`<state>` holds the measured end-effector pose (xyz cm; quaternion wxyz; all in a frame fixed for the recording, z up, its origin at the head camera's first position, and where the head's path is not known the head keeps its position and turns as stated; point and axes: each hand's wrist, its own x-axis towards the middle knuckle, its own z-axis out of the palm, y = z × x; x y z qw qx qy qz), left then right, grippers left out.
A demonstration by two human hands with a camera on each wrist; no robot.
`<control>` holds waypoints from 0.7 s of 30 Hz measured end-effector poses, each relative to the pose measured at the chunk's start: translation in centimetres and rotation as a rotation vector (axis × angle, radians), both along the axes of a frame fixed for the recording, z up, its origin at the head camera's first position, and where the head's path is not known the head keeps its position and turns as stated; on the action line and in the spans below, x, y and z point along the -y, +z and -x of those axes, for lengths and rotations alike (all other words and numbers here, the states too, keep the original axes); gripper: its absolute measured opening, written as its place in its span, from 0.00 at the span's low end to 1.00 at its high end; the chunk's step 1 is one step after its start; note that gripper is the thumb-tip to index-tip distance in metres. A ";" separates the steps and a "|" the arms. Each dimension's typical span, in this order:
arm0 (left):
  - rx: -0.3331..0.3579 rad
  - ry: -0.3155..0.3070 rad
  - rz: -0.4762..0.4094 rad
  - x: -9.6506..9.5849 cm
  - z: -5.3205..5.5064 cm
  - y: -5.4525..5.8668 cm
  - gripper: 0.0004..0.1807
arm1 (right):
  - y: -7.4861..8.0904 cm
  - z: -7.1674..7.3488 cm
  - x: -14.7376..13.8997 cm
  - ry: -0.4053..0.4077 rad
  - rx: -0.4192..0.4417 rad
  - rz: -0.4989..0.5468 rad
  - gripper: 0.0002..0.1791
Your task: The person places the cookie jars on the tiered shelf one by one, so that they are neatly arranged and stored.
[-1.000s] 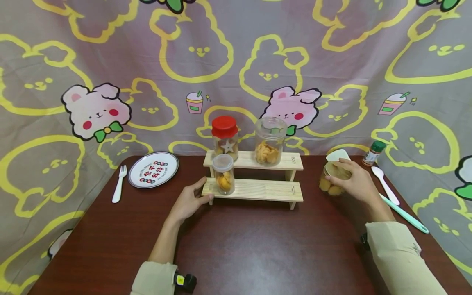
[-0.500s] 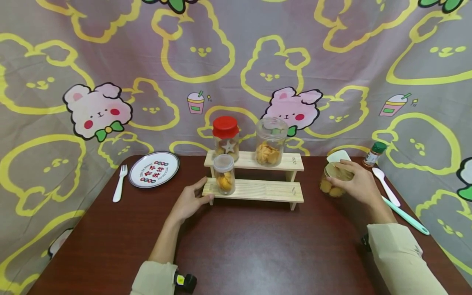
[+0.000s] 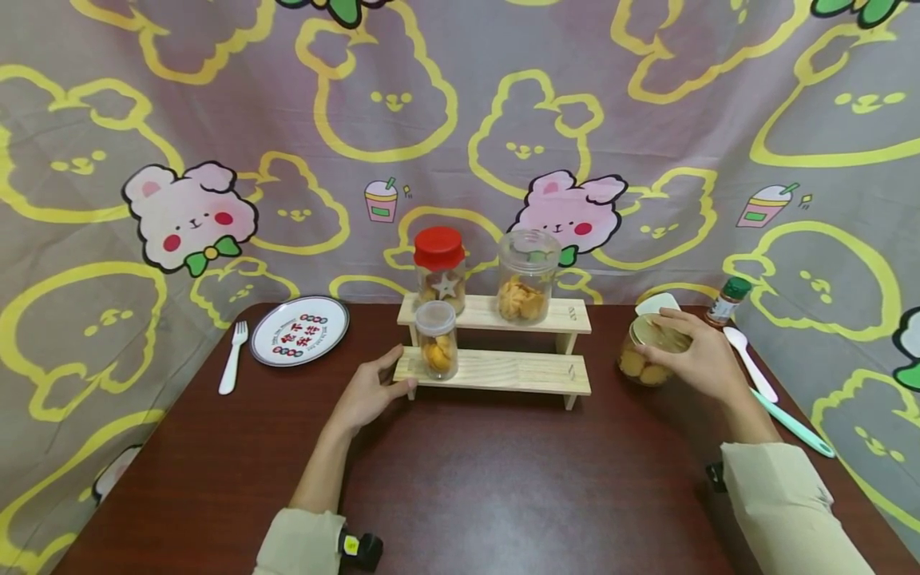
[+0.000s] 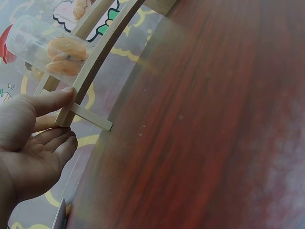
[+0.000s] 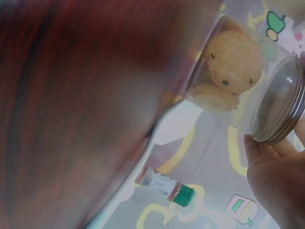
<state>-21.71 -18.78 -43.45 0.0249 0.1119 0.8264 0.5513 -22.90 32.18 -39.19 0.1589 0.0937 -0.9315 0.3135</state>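
Observation:
My right hand [image 3: 700,355] grips a clear cookie jar [image 3: 642,370] by its gold lid, thumb at the near side and fingers over the far side. Round cookies [image 5: 233,62] with dark bits show through its wall in the right wrist view. At the other side, my left hand [image 3: 369,394] pinches the left end of the lower step of a two-tier wooden shelf [image 3: 517,370], thumb on top. Close to that thumb stands a small clear-lidded jar [image 3: 436,339] of orange snacks. On the upper step are a red-lidded jar [image 3: 439,267] and a wide clear jar [image 3: 528,275].
Left of the shelf lie a round plate [image 3: 299,331] with red writing and a white fork [image 3: 233,358]. Beyond my right hand are a green-capped seasoning bottle [image 3: 729,301], a white spoon [image 3: 751,363] and a mint-handled spatula [image 3: 794,423]. A patterned cloth [image 3: 431,104] hangs behind the table.
The cookie jar has shifted very slightly left in my right hand over the last half second. My left hand keeps its place on the shelf end.

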 end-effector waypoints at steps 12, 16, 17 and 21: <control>0.003 0.001 0.006 -0.1 -0.2 0.2 0.40 | 1.1 -1.4 2.0 0.036 -0.060 0.042 0.35; 0.000 -0.001 0.002 -0.1 -0.2 0.2 0.40 | 1.8 -1.7 2.8 0.056 -0.068 0.054 0.34; -0.001 -0.002 0.002 -0.1 -0.2 0.2 0.40 | 1.9 -1.8 3.0 0.061 -0.064 0.058 0.33; -0.002 0.000 0.007 -0.1 -0.1 0.2 0.40 | 2.3 -2.1 4.0 0.117 -0.066 0.077 0.31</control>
